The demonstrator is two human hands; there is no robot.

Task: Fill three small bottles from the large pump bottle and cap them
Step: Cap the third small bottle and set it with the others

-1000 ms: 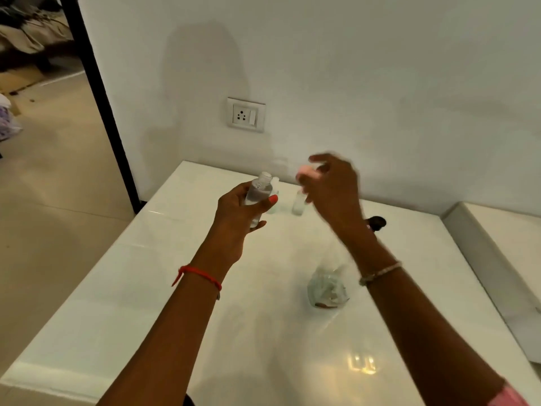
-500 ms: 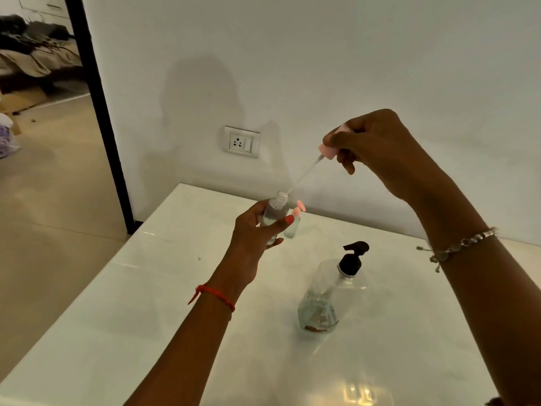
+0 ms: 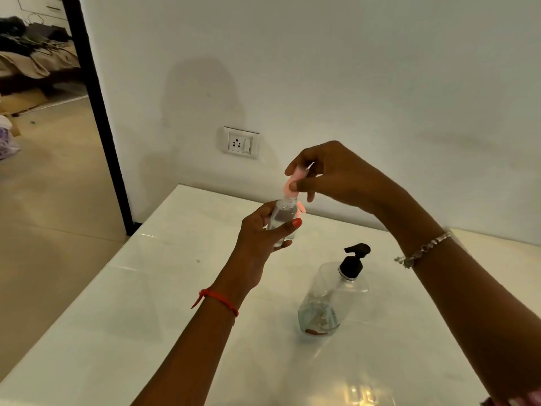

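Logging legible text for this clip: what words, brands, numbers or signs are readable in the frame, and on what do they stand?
No text can be read anywhere in this frame.
large pump bottle: a label patch shows low on its body, too blurred to read.
wall socket: no marking legible.
small bottle in the left hand and pink cap in the right hand: no print visible.
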